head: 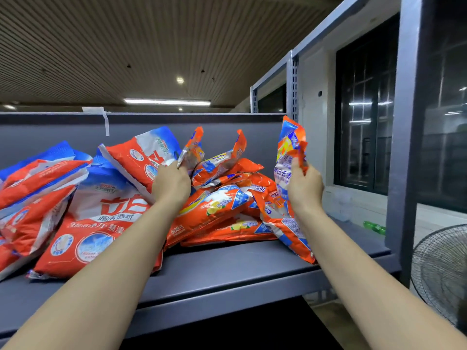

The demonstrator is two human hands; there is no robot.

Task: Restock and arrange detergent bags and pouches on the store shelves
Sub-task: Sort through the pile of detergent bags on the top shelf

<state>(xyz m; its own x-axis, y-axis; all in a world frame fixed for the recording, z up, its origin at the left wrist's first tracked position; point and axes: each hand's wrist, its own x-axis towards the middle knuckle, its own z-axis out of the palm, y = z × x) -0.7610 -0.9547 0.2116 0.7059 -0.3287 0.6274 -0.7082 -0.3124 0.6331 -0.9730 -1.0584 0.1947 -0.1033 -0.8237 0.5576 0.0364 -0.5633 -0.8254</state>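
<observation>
Most of the work is ahead of us, as we judge it: the detergent lies in a loose heap on the grey shelf rather than in rows. We take the orange pile at the middle of the shelf as our landmark. To the left of it the big red and blue bags lean and overlap at slants, none upright or squared. The pile itself is a tangle of small orange pouches lying across one another. Our left hand sits at the pile's left edge, its fingers curled round the bottom of one crumpled pouch that sticks up. Our right hand is at the pile's right edge, fingers clamped on an upright pouch held clear above the heap. Right of the pile the shelf shows a bare stretch, which looks to us like the place for ordered pouches. So two pouches are in hand, and nothing visible is arranged yet; sorting, facing and lining up all remain.
</observation>
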